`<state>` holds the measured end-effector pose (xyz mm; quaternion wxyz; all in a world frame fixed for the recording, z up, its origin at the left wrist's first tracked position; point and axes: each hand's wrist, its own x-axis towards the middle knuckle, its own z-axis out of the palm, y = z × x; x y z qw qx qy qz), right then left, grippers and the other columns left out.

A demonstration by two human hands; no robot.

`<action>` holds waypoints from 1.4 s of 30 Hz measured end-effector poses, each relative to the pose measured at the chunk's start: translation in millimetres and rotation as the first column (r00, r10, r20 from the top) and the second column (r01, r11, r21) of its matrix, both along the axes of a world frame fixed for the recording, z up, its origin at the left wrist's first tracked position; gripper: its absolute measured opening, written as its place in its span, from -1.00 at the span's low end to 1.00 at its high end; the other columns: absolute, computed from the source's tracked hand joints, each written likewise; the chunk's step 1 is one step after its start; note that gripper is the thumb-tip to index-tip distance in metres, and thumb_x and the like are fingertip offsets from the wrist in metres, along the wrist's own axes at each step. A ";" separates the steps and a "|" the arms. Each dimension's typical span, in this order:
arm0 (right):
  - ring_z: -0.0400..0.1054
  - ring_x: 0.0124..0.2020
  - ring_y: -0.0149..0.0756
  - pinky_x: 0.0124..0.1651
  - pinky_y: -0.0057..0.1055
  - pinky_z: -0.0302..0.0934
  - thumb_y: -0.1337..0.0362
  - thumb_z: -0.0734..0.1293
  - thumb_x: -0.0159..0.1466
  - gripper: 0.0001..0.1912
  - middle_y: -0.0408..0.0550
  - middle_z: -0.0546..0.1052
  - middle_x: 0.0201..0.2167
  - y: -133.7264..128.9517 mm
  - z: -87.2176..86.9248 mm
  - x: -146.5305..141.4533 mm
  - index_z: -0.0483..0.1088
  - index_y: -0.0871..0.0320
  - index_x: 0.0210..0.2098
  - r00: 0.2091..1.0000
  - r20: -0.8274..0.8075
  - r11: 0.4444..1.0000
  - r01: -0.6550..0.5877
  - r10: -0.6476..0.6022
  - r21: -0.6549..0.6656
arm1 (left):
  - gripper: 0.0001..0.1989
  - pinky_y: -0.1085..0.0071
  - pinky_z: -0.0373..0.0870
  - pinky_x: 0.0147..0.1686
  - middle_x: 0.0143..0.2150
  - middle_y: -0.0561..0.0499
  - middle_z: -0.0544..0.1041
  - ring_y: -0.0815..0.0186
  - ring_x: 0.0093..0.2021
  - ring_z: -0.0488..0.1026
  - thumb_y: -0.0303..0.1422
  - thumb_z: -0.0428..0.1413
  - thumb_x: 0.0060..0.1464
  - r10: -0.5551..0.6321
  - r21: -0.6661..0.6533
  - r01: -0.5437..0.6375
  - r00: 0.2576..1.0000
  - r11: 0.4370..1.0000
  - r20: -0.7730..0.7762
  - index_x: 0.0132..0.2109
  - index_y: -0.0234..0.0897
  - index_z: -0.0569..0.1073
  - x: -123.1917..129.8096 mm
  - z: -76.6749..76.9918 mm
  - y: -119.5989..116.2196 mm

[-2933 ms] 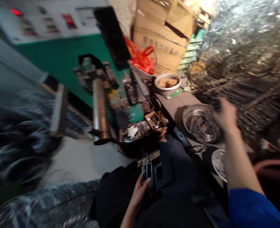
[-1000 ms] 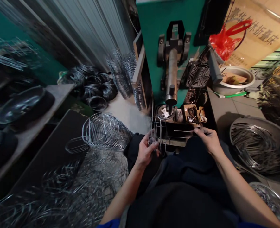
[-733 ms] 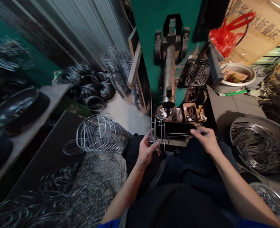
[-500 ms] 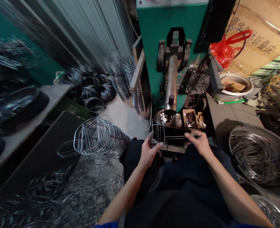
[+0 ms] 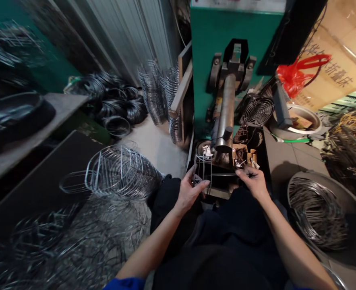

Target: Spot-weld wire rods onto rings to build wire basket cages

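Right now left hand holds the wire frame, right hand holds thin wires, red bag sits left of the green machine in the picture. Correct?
One side is off: in the head view, the red bag sits right of the green machine. The rest is right: left hand holds the wire frame, right hand thin wires.

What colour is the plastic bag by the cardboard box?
Bright red; the plastic bag shows best in the head view.

Grey corrugated wall [image 5: 129, 40] rises behind pale floor [image 5: 160, 141].
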<state>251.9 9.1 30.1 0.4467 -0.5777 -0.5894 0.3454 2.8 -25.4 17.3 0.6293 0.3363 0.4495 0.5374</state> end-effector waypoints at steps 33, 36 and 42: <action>-0.07 -0.56 -0.46 -0.48 -0.43 -0.13 -0.15 0.43 0.13 -0.36 -0.26 0.05 -0.66 43.0 -4.8 14.1 0.03 0.10 -0.69 1.000 0.025 1.000 -0.001 0.000 0.017 | -0.07 0.46 0.42 -0.70 -0.47 0.21 0.36 0.47 -0.68 0.29 -0.18 0.42 -0.08 -0.035 0.067 0.036 0.999 0.997 -0.014 0.36 -0.36 0.22 14.8 -1.8 41.3; -0.07 -0.57 -0.46 -0.48 -0.43 -0.13 -0.18 0.43 0.11 -0.34 -0.26 0.05 -0.67 45.1 -0.1 14.0 0.02 0.10 -0.69 0.999 0.037 1.000 0.005 -0.006 0.014 | -0.12 0.48 0.41 -0.69 -0.43 0.17 0.40 0.48 -0.65 0.29 -0.18 0.42 -0.08 -0.035 0.087 0.035 0.999 0.996 -0.002 0.33 -0.33 0.28 16.1 -1.2 44.6; -0.05 -0.58 -0.46 -0.49 -0.43 -0.10 -0.21 0.43 0.10 -0.34 -0.26 0.07 -0.69 46.6 3.6 13.8 0.04 0.10 -0.70 0.999 0.051 1.000 0.013 -0.012 -0.009 | -0.19 0.51 0.41 -0.67 -0.33 0.10 0.48 0.50 -0.63 0.31 -0.17 0.42 -0.10 -0.038 0.093 0.037 0.999 0.995 0.007 0.27 -0.29 0.35 16.8 -5.3 50.0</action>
